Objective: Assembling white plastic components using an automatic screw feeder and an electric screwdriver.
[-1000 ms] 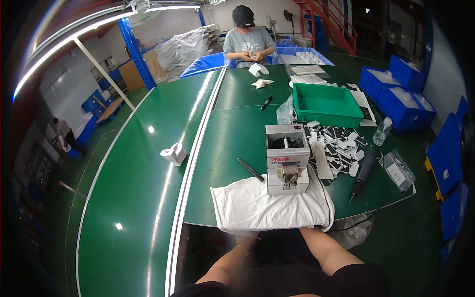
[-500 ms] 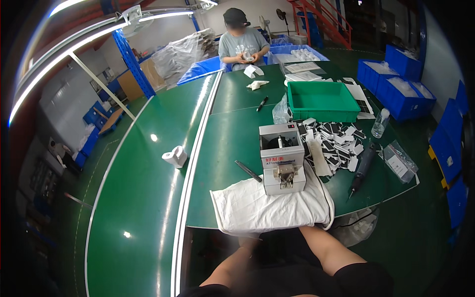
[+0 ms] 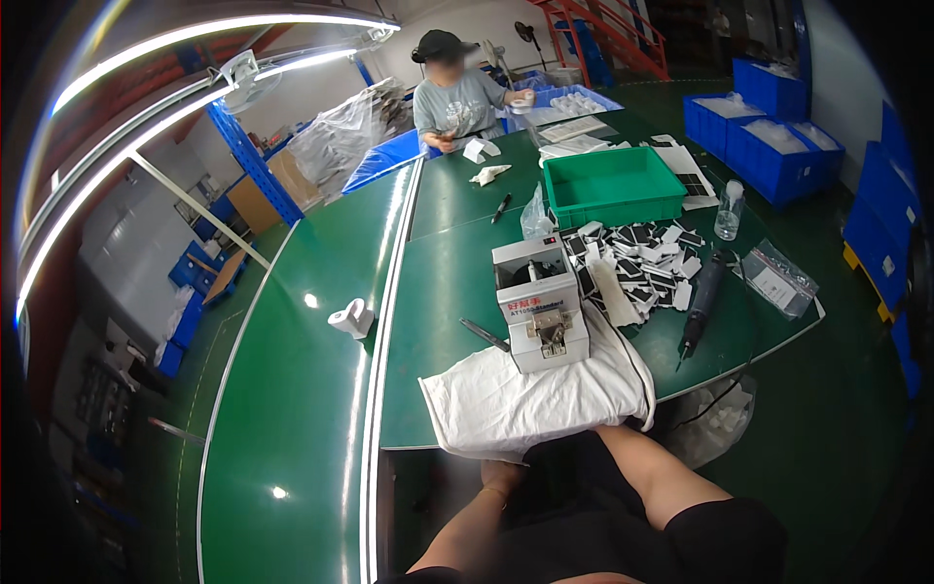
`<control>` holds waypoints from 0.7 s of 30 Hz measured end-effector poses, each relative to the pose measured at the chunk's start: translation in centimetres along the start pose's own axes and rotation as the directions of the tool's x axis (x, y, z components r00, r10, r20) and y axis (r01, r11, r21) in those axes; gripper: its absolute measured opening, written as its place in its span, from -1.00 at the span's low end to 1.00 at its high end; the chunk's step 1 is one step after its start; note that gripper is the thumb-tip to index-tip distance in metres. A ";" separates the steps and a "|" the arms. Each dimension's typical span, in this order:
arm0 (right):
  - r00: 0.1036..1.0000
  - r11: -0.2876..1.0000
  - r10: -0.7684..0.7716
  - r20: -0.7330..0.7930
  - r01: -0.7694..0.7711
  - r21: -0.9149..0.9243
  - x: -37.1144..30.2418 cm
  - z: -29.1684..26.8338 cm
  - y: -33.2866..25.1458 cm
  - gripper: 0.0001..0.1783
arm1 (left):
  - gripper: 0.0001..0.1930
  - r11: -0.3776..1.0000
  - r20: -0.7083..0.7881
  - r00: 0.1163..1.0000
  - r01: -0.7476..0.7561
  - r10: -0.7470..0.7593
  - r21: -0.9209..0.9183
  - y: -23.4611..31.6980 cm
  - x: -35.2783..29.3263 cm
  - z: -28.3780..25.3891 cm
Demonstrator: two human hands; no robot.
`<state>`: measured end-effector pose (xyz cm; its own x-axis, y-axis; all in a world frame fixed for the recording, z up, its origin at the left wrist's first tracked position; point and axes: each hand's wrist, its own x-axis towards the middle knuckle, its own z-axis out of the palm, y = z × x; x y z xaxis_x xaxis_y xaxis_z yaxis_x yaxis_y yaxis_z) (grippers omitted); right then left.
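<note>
A grey-white benchtop machine (image 3: pixel 540 307) stands on a white cloth (image 3: pixel 525 394) that hangs over the front edge of the green table. Below that edge my left hand (image 3: pixel 502 475) is partly visible by the cloth's lower hem, its fingers hidden. My right forearm (image 3: pixel 647 472) reaches up to the cloth's right part, and the hand beyond the wrist is covered by it. What either hand holds cannot be seen. Left of the machine lies a dark slim tool (image 3: pixel 484 334). A pile of black and white flat pieces (image 3: pixel 637 268) spreads to its right.
A green tray (image 3: pixel 613 209) sits behind the pile. Rightward are a corded dark handheld tool (image 3: pixel 702 311), a clear bottle (image 3: pixel 728 211) and a plastic bag (image 3: pixel 778 280). A white plastic part (image 3: pixel 351 318) stands on the left table. A co-worker (image 3: pixel 455 102) stands across.
The view has shifted and tilted slightly. The co-worker's hands have parted, one reaching with a white part to the blue bin. My hands stay low by the cloth, the left one showing a little more.
</note>
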<state>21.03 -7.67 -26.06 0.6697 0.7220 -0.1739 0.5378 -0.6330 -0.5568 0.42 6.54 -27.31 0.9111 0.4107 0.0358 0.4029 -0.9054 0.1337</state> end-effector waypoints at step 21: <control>0.998 0.997 0.062 0.012 -0.061 -0.042 -4.0 1.0 1.1 -0.25 | -0.37 0.993 0.122 0.993 0.019 -0.004 -0.118 2.7 -0.7 -2.1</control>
<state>18.39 -10.99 -26.75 0.6953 0.6848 -0.2180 0.5168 -0.6872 -0.5106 0.68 3.98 -24.89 0.9133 0.3983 -0.0853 0.4066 -0.8786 0.2504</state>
